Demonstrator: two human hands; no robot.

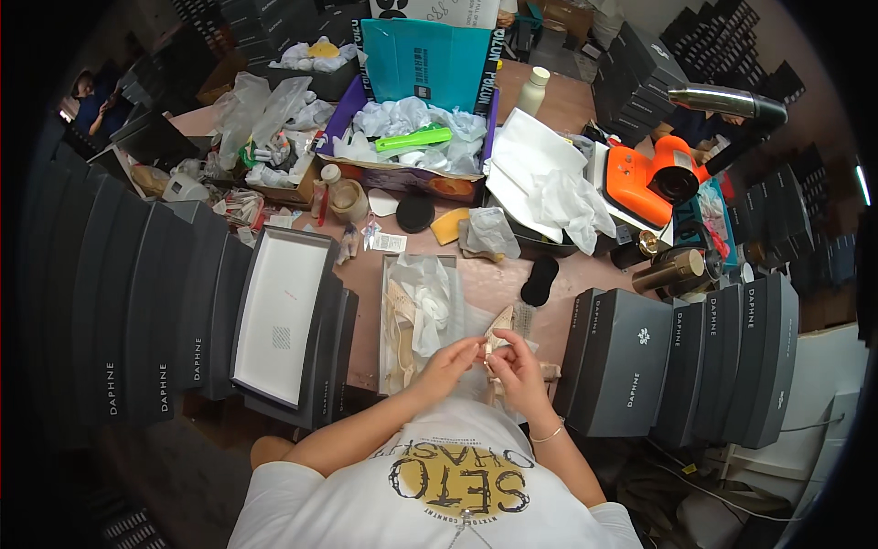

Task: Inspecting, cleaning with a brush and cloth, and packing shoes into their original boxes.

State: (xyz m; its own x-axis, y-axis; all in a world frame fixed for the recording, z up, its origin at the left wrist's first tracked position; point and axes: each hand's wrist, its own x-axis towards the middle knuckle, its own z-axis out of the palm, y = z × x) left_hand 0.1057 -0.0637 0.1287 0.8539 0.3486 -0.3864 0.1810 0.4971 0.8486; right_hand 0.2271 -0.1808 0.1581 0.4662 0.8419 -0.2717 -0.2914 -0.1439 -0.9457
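Note:
Close to my body, both hands meet over a beige shoe (pixel 502 320) with its pointed toe facing away from me. My left hand (pixel 452 362) has its fingers pinched at the shoe's thin strap. From the other side, my right hand (pixel 518 373) pinches the same strap with thumb and forefinger. Part of the shoe is hidden behind my fingers. Just left of it, an open shoe box (pixel 384 357) contains the matching beige shoe (pixel 401 331) and crumpled white tissue paper (pixel 428 297).
Dark shoe boxes stand in rows at left (pixel 137 302) and right (pixel 631 357). A white-lined box lid (pixel 279 316) leans at left. Beyond are a purple carton (pixel 402 174) of plastic wrap, a black oval pad (pixel 540 280), a yellow sponge (pixel 448 226) and an orange device (pixel 640 183).

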